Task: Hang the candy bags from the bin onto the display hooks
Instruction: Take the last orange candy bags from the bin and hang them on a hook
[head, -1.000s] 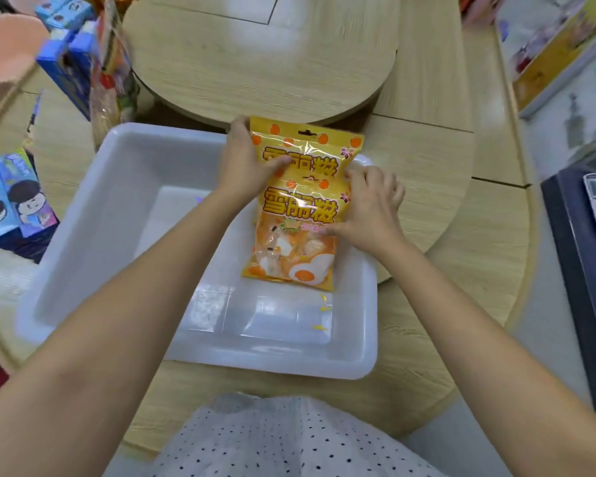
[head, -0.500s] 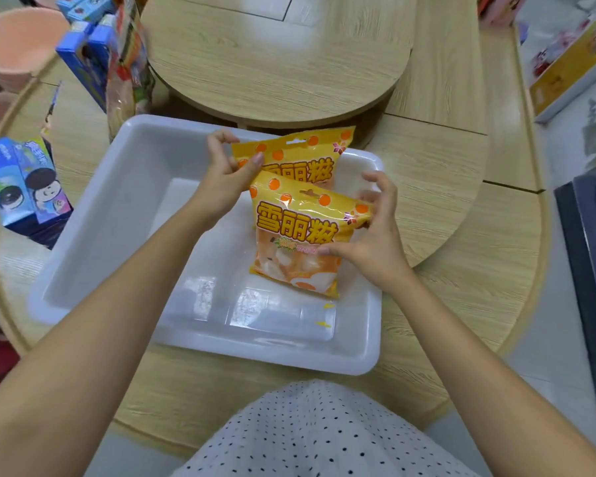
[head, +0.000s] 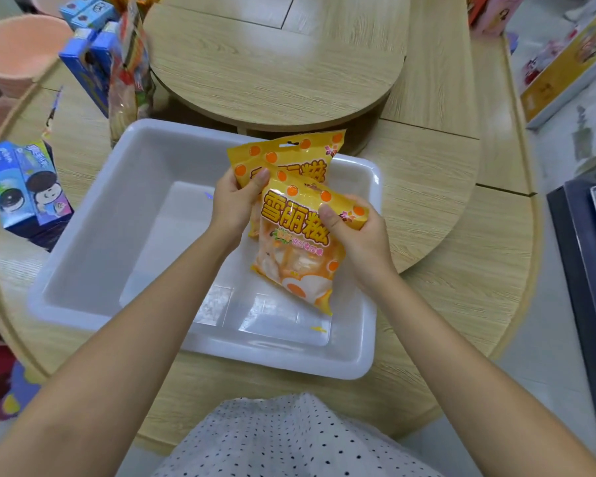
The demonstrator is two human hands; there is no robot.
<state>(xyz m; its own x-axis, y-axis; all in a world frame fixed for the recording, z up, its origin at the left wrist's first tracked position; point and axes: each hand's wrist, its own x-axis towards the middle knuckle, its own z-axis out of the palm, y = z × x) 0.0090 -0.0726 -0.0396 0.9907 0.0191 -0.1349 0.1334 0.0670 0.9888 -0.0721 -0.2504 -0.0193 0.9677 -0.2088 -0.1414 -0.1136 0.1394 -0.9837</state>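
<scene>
Two yellow candy bags with orange dots are lifted over the white plastic bin [head: 93, 242]. My left hand [head: 236, 204] pinches the top left corner of the rear candy bag [head: 300, 156], most of which is hidden behind the front one. My right hand [head: 356, 232] grips the upper right corner of the front candy bag [head: 296, 256], which hangs tilted above the bin's right half. The bin's floor shows no other bags. No display hooks are in view.
The bin sits on a round wooden display table [head: 461, 270] with a raised round tier [head: 272, 63] behind it. Blue cookie boxes [head: 25, 191] stand at the left, more boxes and a snack pack [head: 128, 63] at the back left. A dark counter [head: 585, 270] is at the right.
The two bags were stacked in the bin under both hands; now they are separated and lifted, the left hand holding the rear bag, the right raising the front bag toward me.
</scene>
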